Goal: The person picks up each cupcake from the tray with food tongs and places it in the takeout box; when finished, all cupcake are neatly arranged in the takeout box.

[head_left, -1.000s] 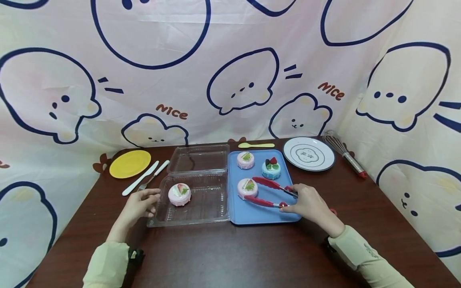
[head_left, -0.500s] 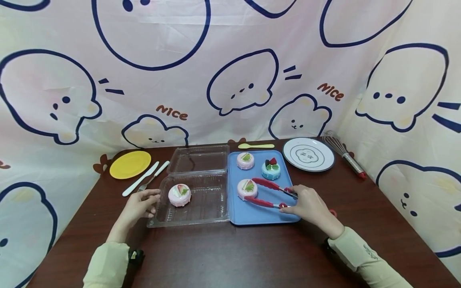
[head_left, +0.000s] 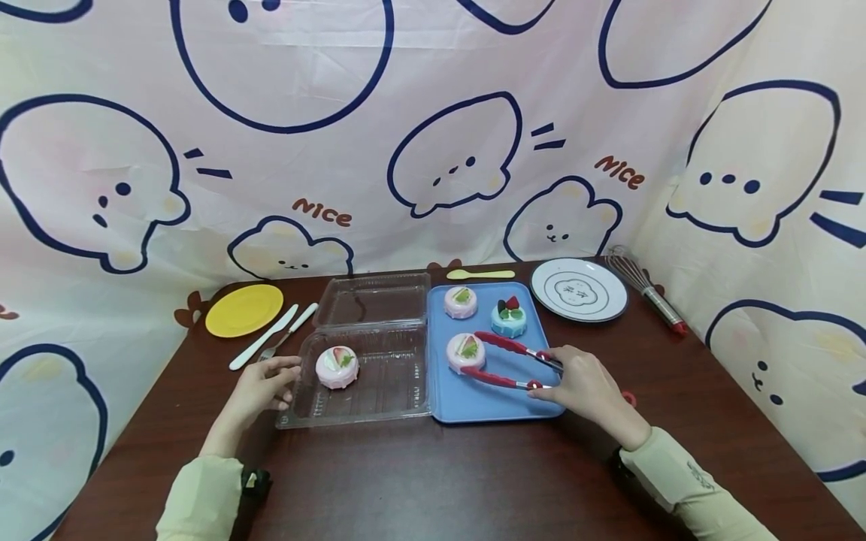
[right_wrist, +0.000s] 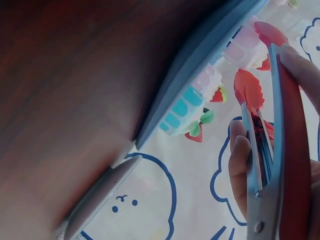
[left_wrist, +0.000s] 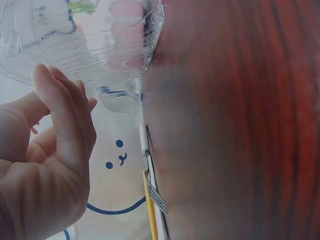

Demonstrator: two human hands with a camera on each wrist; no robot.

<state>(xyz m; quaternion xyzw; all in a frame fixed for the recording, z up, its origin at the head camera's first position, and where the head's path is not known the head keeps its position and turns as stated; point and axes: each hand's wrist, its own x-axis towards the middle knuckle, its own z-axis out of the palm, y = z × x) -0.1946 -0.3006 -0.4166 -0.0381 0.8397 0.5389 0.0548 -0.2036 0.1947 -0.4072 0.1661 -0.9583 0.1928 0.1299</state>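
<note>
My right hand (head_left: 585,383) grips red-tipped metal tongs (head_left: 497,379) over the blue tray (head_left: 490,412). The tong tips straddle a pink toy cake (head_left: 466,349) at the tray's left side. Behind it on the same tray are another pink cake (head_left: 461,301) and a blue cake (head_left: 509,321) topped with a strawberry. At the left rim of an opened clear plastic container (head_left: 399,412), the fingertips of my left hand (head_left: 260,387) rest with fingers loosely bent. Inside that container sits a pink cake (head_left: 337,367) with a strawberry slice.
A yellow plate (head_left: 244,309), a white knife (head_left: 262,338) and a fork (head_left: 294,324) lie at the left. Along the back are a yellow spoon (head_left: 482,274), a white plate (head_left: 548,289) and a whisk (head_left: 649,291). The container's raised lid (head_left: 373,298) stands behind its base.
The tongs and the pink cake between their tips have shifted very slightly to the right. My left hand stays at the container's rim.
</note>
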